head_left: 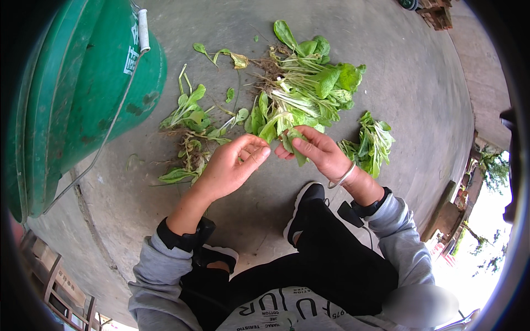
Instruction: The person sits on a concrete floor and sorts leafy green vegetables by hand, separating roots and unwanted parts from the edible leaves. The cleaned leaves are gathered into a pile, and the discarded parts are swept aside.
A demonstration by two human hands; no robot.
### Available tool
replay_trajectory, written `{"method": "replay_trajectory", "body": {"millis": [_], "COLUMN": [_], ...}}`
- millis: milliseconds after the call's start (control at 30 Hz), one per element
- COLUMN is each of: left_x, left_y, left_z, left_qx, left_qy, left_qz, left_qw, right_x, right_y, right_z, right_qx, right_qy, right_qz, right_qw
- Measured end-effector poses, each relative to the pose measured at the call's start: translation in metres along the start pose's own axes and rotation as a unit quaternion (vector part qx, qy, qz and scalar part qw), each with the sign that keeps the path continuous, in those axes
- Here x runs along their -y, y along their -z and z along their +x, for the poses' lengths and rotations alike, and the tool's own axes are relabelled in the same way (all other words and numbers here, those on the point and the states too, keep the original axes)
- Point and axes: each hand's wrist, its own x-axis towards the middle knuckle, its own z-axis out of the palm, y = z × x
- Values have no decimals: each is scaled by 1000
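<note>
My right hand (321, 151), with a bangle at its wrist, grips a small leafy green plant (295, 145) between thumb and fingers. Close to its left is my left hand (238, 163), fingers curled and thumb near the fingertips; whether it holds anything small cannot be told. Beyond both hands a large heap of leafy greens (319, 82) lies on the concrete floor, its soil-covered roots (269, 72) pointing left. A smaller bunch of greens (374, 142) lies to the right, near my right wrist. Loose leaves and rooty scraps (192, 149) are scattered to the left, partly behind my left hand.
A large green plastic bucket (95, 91) with a wire handle (109, 132) and white grip stands at the left. My shoes (306, 207) rest on the concrete floor (418, 82) below my hands. A wooden chair or frame (62, 285) is at the lower left.
</note>
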Motion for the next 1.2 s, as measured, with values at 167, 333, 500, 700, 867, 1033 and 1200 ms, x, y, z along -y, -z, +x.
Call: {"method": "replay_trajectory", "body": {"millis": [167,333,500,700,867,1033,1200], "left_x": [19,37,10,9,9,28,19], "left_y": [22,30,9,-20,-2,24,29], "left_z": [-4,-6,-2,-8,-19,-13,-9], "left_qx": [-123,-153,-132,42,8,-31,-47], "left_qy": [6,-5,-72,-55,-55,-46,-37], "left_qz": [320,310,281,309,325,316,298], "left_qw": [939,938,948,949,944,947,953], "right_x": [-29,-46,-23,-6,13,-16,-37], "right_y": [15,41,23,-3,83,185,156], "right_z": [26,68,46,-3,-80,-105,-50], "right_qx": [-95,-169,-149,-122,-165,-280,-296], "right_qy": [-3,293,219,61,-138,-238,-149], "right_qz": [-346,-636,-417,67,-188,-334,-629], "right_qw": [933,693,870,988,958,868,704]}}
